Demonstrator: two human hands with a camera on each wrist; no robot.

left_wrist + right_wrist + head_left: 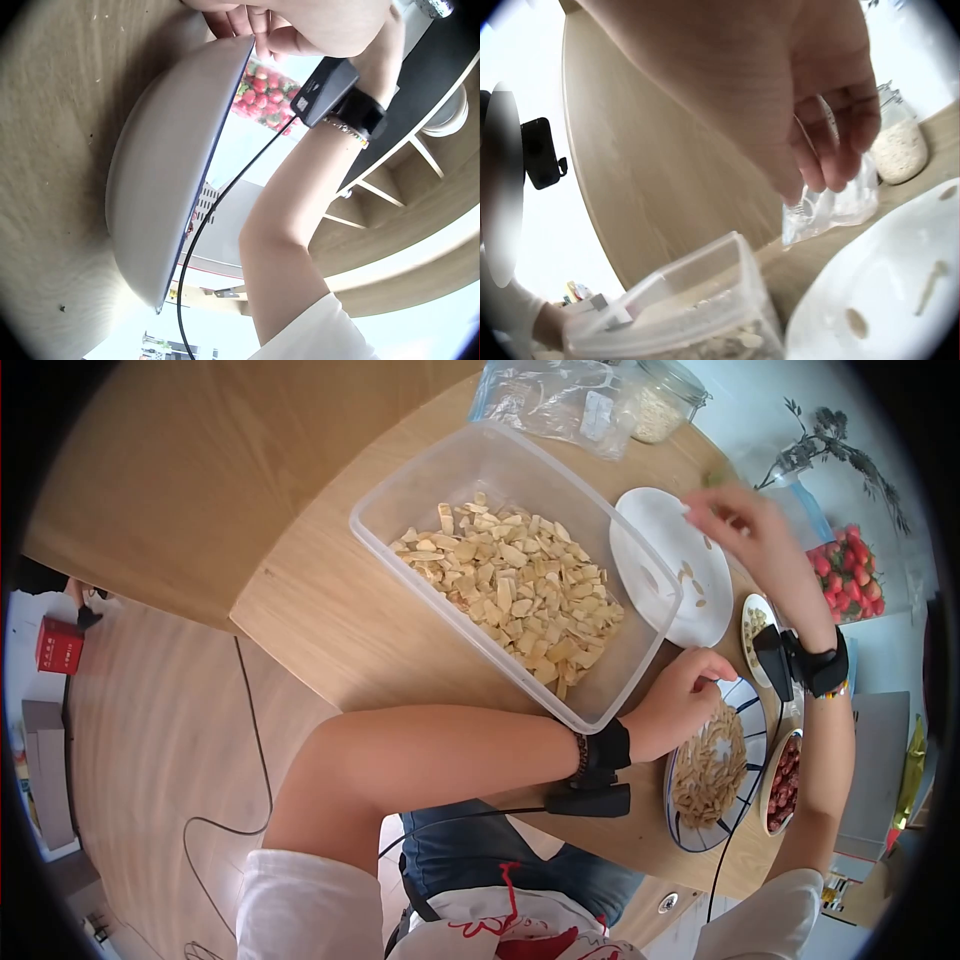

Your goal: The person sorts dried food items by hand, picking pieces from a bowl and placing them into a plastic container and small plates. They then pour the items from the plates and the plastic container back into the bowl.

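Note:
My left hand (680, 705) is at the upper rim of a blue-lined bowl (751, 705) of pale, slender pieces (710, 775); its fingers bend loosely, with nothing visible in them. In the left wrist view, that hand (300, 22) is above the bowl's outer side (169, 157). My right hand (745, 530), blurred, hovers over the far right of a white plate (650, 515) bearing a few flat pieces (698, 600). In the right wrist view, its fingers hang loosely curved (832, 142), apart from the plate (877, 277), and I see nothing held.
A clear tub (480, 445) of pale chips (520, 585) is left of the plate. Behind are a plastic bag (560, 410) and a glass jar (665, 405). At right are bagged strawberries (850, 575), a small dish (757, 630) and a dish of dark red pieces (787, 785).

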